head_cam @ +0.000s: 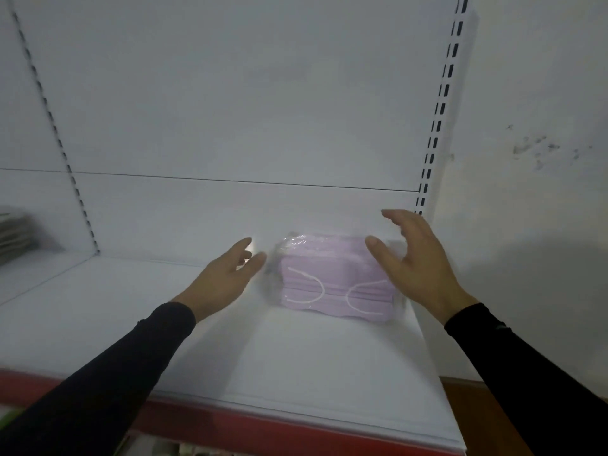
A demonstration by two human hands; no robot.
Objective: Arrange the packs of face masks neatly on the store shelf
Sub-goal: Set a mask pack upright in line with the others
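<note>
Both hands, L (227, 274) & R (413, 261), open, flanking mask pack (335, 279) on shelf (296, 366).

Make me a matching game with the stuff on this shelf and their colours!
Things:
1. pack of face masks
2. shelf front edge strip
3. sleeves
4. shelf

Colours:
A. black
B. white
C. pale purple
D. red

Pairs: 1-C, 2-D, 3-A, 4-B
</note>
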